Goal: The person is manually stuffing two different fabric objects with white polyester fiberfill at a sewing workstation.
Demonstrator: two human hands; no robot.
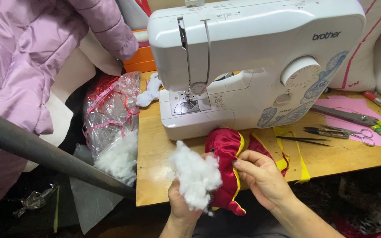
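Note:
My left hand [181, 203] grips a clump of white fluffy stuffing [194, 175] and presses it against a dark red velvet piece with yellow trim [224, 147]. The fingers of my right hand [261, 174] pinch the fabric's yellow edge beside the stuffing. Both hands hover at the front edge of a wooden table [155, 154], just in front of a white sewing machine [252, 57].
A clear plastic bag with more white stuffing [113, 132] hangs off the table's left side. Scissors [345, 117], small snips [338, 132], tweezers [303, 140], pink paper and yellow scraps lie at the right. A pink padded jacket [27, 57] and a dark pole [45, 154] are at left.

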